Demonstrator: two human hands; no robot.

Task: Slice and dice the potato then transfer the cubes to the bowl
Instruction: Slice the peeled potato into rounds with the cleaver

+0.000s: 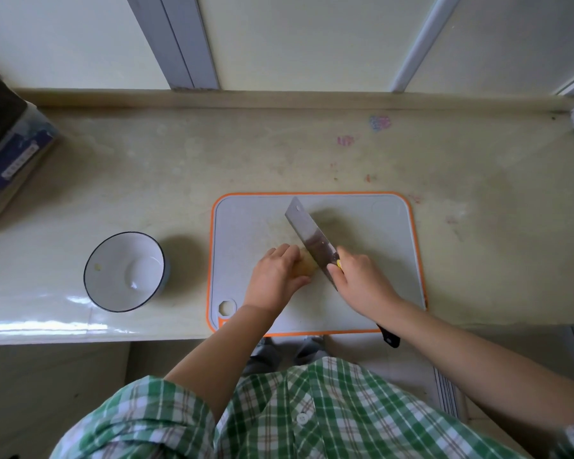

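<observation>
Holding the pale yellow-brown potato point(307, 265) down on the grey plastic cutting board with the orange edge point(378, 260), the left hand point(275, 276) curls its fingers over the top, so its grip is wrapped round the potato. The right hand point(362, 283) has its grip closed round the wide steel knife with the black handle point(312, 240), high up near the blade. The blade edge touches the right end of the potato. The potato looks whole, so I think the cutting is only starting.

What could go wrong? The left fingers sit just beside the blade. If the round potato rolls, or the knife slips off its skin, the blade could hit a finger. The board lies at the front edge of the pale stone bench point(146, 180), so a hard push could make it slide. The white round bowl with the dark rim point(113, 256) stands well apart on the left, off the board, so cubes could drop on the way over.

The dark blue box point(10, 154) at the far left has a white label with writing, but it is too small to read. The pink and blue marks point(380, 122) at the back of the bench are blurry, and I cannot read them. I see no brand on the knife, board or bowl.
</observation>
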